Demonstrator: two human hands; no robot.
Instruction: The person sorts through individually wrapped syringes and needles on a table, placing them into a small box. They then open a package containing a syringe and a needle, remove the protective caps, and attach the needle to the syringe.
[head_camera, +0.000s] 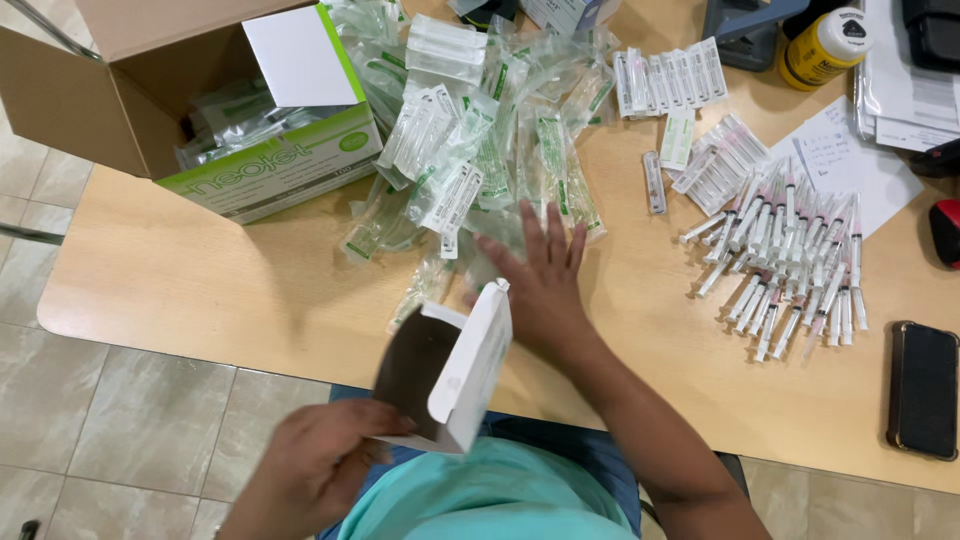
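my left hand (315, 465) grips a small white cardboard box (450, 370) by its lower edge, fingers curled round the card, holding it open and tilted just off the near edge of the wooden table (200, 280), above my lap. the box's dark inside faces left and one flap stands up toward my other hand. my right hand (540, 280) lies flat over the table with fingers spread and loose, gripping nothing, the fingertips resting on the near edge of a heap of sealed syringe packets (480, 150) in clear wrap with green print. that heap spreads from the middle of the table up to a larger green and white carton (280, 165), which sits inside an open brown cardboard box (110, 90) at the far left corner. to the right of my right hand, well apart from it, lies a bunch of unwrapped syringes (790, 260) with capped needles, and above them a row of small capped needles (670, 78). a black phone (922, 388) lies at the right edge, and a yellow bottle (822, 45) stands at the far side.
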